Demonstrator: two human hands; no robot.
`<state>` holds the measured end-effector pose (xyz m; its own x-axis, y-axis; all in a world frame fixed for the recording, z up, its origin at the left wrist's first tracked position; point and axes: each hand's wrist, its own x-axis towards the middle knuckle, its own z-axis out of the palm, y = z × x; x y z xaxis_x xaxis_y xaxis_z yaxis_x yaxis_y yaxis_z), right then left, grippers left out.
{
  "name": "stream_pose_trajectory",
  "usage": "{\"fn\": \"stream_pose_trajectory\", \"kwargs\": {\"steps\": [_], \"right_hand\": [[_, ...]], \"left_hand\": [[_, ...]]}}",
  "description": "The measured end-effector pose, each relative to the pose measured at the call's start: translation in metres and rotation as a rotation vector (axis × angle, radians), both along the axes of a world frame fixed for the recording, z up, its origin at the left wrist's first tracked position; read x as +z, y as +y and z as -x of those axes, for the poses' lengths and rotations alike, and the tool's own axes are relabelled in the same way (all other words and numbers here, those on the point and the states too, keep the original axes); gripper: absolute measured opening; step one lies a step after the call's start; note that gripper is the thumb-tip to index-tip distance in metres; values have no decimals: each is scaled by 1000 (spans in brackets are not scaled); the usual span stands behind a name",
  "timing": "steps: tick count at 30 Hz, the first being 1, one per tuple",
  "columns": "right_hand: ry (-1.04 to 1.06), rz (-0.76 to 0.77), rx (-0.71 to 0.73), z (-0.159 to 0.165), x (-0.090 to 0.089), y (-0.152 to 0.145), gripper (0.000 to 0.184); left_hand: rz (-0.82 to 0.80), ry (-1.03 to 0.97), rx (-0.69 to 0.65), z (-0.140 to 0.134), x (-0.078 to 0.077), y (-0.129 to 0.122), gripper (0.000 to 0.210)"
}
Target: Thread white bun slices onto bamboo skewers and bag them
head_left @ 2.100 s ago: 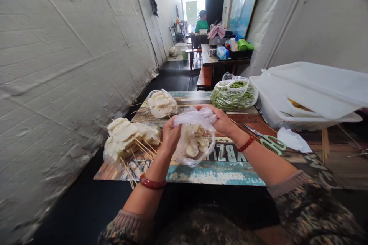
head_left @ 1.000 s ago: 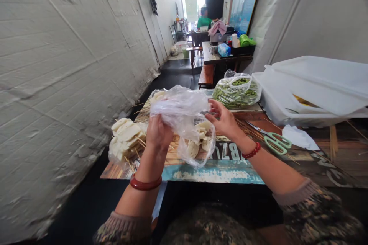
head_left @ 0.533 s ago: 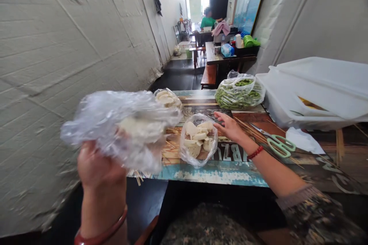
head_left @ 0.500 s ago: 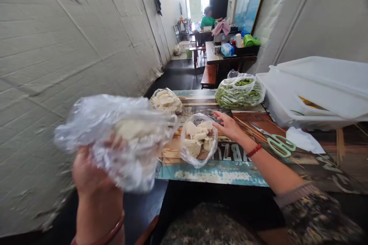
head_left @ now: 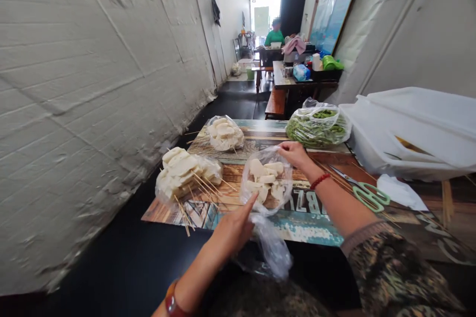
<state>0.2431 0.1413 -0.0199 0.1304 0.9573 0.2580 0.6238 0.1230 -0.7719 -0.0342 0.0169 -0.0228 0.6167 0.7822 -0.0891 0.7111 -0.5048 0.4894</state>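
Note:
An open clear plastic bag (head_left: 247, 185) stands on the table with several pale white slices (head_left: 266, 178) inside. My right hand (head_left: 295, 155) is closed in a pinch on its far right rim. In front of that bag is my left hand (head_left: 234, 228), its index finger stretched toward the slices and its other fingers curled on a crumpled clear plastic bag (head_left: 273, 250) hanging past the table edge. To the left, skewered white slices (head_left: 182, 171) lie piled on clear plastic, their thin wooden sticks (head_left: 204, 185) pointing toward me. Another bagged pile of white slices (head_left: 225, 131) is farther back.
A bag of green vegetables (head_left: 316, 124) sits at the back, beside a large white plastic tub (head_left: 401, 153). Green-handled scissors (head_left: 370, 197), loose sticks and white tissue (head_left: 401, 192) lie at right. A person in green (head_left: 274, 37) is far off.
My left hand has swung right and down with the crumpled bag, uncovering the skewered slices at left. My right hand has closed on the open bag's rim. The view has shifted slightly.

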Motion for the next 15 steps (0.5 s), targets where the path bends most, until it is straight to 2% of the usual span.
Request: {"fn": "stream_pose_trajectory", "kwargs": {"steps": [3, 6, 10, 13, 15], "right_hand": [[39, -58, -11, -7, 19, -17, 34], [56, -95, -23, -15, 27, -31, 31], [105, -141, -74, -26, 35, -37, 32], [147, -165, -95, -21, 52, -49, 32], [157, -157, -60, -6, 63, -66, 33]], "left_hand": [[-93, -59, 65, -4, -9, 16, 51], [-158, -319, 110, 2, -7, 26, 28], [-173, -704, 292, 14, 7, 31, 28], [-107, -799, 364, 22, 13, 28, 28], [-159, -795, 369, 25, 8, 29, 31]]}}
